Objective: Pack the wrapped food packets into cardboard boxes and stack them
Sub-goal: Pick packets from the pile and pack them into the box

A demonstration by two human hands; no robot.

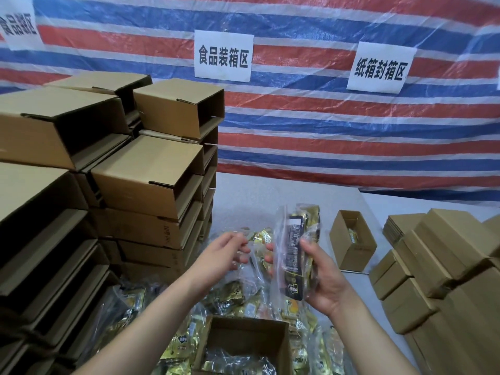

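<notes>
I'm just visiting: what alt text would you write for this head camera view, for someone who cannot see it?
A person's right hand holds a clear-wrapped black and gold food packet upright above an open cardboard box, while the left hand pinches its loose wrap. More packets litter the table between stacked boxes, under a striped tarp with paper signs.

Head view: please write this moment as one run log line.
right hand: holds wrapped packet upright | left hand: pinches clear wrap | open box: below, partly filled
</notes>
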